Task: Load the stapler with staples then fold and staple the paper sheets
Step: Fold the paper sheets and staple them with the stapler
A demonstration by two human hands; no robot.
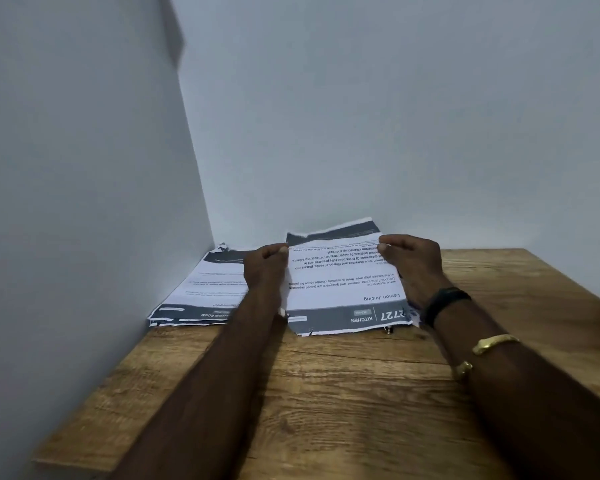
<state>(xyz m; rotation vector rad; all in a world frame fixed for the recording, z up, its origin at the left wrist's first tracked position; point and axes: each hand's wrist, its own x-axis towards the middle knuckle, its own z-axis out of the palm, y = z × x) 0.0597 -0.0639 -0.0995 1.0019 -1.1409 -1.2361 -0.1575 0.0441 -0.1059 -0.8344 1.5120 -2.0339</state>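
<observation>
A printed paper sheet [340, 285] with grey bands and upside-down text lies at the far side of the wooden table [343, 393]. My left hand [265, 266] pinches its left edge, and my right hand [411, 263] pinches its right edge near the far corner. The sheet's far end is lifted off the table and bends toward me. A stack of similar printed sheets [201, 292] lies flat to the left, partly under my left hand. No stapler shows. A small metal bit [388, 329] peeks out under the sheet's near edge.
Plain white walls [361, 116] close off the table at the back and on the left, meeting in a corner behind the papers. Bare wood stretches between the papers and the near edge. My right wrist carries a black band [444, 301] and a gold bangle [492, 342].
</observation>
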